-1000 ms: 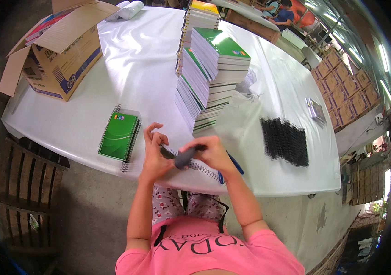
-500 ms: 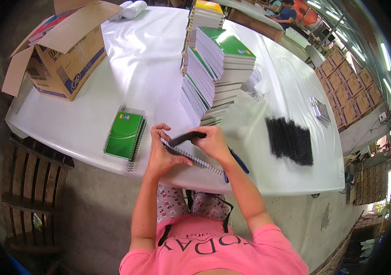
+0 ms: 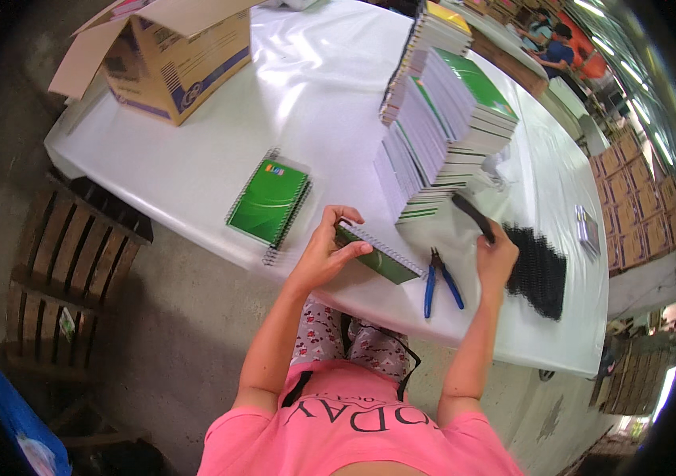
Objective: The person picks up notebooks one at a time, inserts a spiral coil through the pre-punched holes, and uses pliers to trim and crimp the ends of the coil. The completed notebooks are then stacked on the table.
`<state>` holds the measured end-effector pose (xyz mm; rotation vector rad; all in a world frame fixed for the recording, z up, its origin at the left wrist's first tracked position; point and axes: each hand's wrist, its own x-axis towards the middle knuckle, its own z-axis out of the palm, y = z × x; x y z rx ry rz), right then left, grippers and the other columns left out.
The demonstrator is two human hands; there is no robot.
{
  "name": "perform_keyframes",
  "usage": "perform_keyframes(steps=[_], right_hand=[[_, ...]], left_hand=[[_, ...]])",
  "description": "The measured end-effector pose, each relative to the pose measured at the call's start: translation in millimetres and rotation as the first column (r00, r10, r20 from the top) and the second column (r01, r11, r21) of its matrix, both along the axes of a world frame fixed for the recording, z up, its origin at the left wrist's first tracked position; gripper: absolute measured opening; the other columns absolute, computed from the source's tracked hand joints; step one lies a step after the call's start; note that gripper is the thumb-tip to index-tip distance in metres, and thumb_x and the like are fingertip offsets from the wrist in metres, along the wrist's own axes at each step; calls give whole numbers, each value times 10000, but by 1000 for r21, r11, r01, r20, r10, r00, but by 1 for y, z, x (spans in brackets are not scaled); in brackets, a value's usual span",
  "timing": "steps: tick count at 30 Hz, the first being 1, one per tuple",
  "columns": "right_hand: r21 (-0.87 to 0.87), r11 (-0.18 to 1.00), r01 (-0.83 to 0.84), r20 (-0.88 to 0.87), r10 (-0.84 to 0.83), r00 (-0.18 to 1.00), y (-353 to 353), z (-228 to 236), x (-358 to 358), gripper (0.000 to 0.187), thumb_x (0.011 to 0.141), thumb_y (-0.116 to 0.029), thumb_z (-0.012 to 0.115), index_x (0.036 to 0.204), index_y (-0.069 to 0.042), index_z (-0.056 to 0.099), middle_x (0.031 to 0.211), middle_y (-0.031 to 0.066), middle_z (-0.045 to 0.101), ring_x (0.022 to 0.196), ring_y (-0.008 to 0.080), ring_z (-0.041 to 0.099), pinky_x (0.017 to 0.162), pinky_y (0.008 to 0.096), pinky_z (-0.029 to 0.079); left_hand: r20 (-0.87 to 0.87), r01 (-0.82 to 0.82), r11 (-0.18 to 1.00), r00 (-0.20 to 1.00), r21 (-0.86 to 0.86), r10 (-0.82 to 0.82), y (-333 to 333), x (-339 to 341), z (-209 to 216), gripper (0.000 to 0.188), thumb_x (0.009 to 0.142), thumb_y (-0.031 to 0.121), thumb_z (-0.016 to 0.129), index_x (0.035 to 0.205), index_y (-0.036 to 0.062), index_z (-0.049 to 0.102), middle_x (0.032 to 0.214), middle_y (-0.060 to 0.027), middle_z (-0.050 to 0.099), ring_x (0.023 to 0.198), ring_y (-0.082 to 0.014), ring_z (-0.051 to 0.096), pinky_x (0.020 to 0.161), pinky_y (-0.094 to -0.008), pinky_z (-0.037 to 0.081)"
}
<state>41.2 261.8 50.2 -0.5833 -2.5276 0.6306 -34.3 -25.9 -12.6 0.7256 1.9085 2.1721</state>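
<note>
My left hand [image 3: 335,246] grips a small green notebook [image 3: 389,265], tilted on its edge near the table's front, with a spiral coil along its top side. Held in my right hand [image 3: 496,252] is a curved, dark, strip-like tool [image 3: 474,216], apart from the notebook and pointing up and left. Its exact kind is unclear. Between my hands lie cutting pliers [image 3: 442,284] with blue handles, their jaws apart. Just right of my right hand is a heap of black spiral coils [image 3: 542,278]. Green spiral-bound notebooks [image 3: 268,202] rest in a pile to the left.
A tall stack of green-covered, unbound books [image 3: 480,87] rises beyond my hands, beside spiral-bound books with a yellow cover [image 3: 447,20]. An open cardboard box [image 3: 183,67] stands far left. A wooden slatted chair [image 3: 76,262] is left of the table [image 3: 330,95]. People sit far right.
My right hand has moved away from the notebook to the right with the dark tool, uncovering the pliers. My left hand keeps hold of the notebook. The whole view has shifted.
</note>
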Motion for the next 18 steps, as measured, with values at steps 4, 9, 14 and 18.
perform_keyframes(steps=[4, 9, 14, 18], right_hand=[[441, 896, -48, -45, 75, 996, 27, -36, 27, 561, 777, -135, 689, 1307, -76, 516, 1247, 219, 554, 1128, 365, 545, 972, 409, 416], [59, 987, -146, 321, 120, 939, -53, -47, 64, 791, 812, -493, 643, 1425, -92, 344, 1440, 216, 350, 1306, 411, 353, 1067, 533, 271], [305, 952, -14, 405, -116, 907, -95, -64, 78, 610, 914, -398, 509, 1443, -158, 324, 1437, 161, 346, 1337, 388, 292, 1038, 634, 211], [317, 940, -123, 326, 14, 945, -84, -66, 85, 508, 946, -282, 471, 1431, -190, 353, 1384, 121, 403, 1298, 359, 327, 1010, 638, 225]], left_hand=[[179, 17, 988, 983, 156, -45, -1, 1, -8, 322, 813, 87, 719, 1051, 54, 504, 1010, -22, 504, 963, -104, 466, 858, -242, 380], [228, -114, 969, 971, 217, 63, -1, 3, -11, 225, 791, 81, 748, 924, 35, 573, 914, 0, 538, 858, -72, 494, 775, -214, 402], [223, -245, 943, 955, 226, 195, 8, 9, -4, 215, 777, 99, 770, 876, 26, 593, 868, 2, 573, 832, -69, 507, 729, -213, 415], [24, -263, 938, 964, 225, 265, 6, 7, -19, 218, 777, 99, 767, 928, 23, 630, 895, -10, 591, 840, -78, 523, 734, -213, 423]])
